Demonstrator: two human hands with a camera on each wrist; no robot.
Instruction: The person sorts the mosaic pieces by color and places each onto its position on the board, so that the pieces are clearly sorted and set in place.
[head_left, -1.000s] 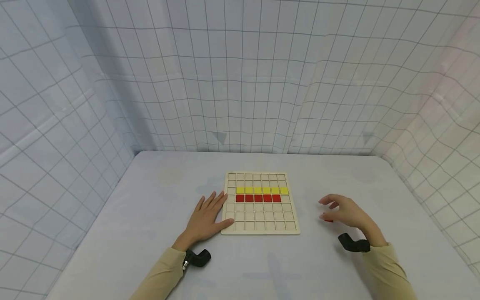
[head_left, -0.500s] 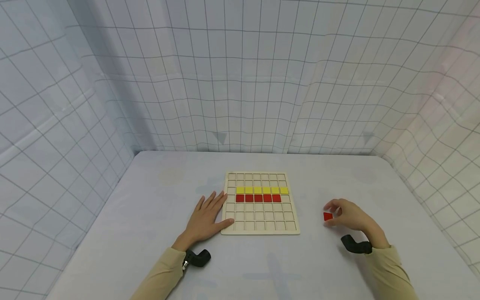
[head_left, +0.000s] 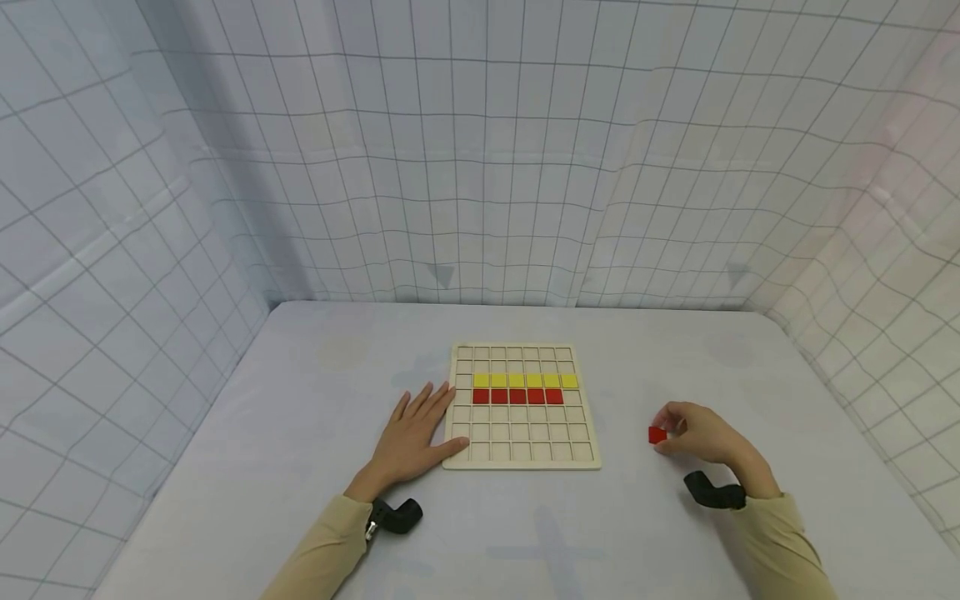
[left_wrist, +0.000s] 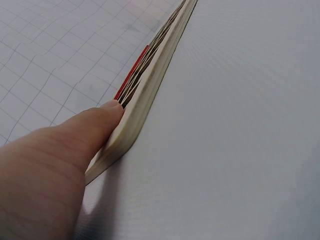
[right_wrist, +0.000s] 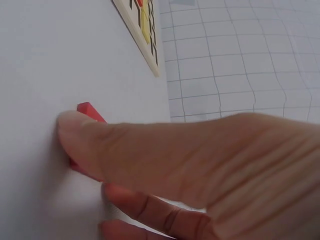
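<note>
A pale wooden board [head_left: 521, 466] with a grid of square cells lies on the table. One of its rows bears several yellow tiles [head_left: 517, 381], and the row just nearer bears several red tiles [head_left: 518, 397]. My left hand [head_left: 411, 442] rests with fingers spread at the board's left edge; in the left wrist view its thumb [left_wrist: 97, 127] lies on the rim near a corner. To the right of the board, my right hand [head_left: 701, 433] pinches a loose red square tile [head_left: 657, 435] between thumb and fingers. In the right wrist view the thumb covers much of that tile [right_wrist: 86, 108].
The white table [head_left: 555, 533] extends round the board on all sides. White curtains with a dark grid [head_left: 480, 167] hang behind it and at both sides. A black wrist camera mount [head_left: 714, 490] sits on the right wrist, another [head_left: 399, 517] on the left.
The right hand has drawn its thumb and fingers together on the loose red tile, which was mostly hidden and now shows between them. The left hand and the board have stayed put.
</note>
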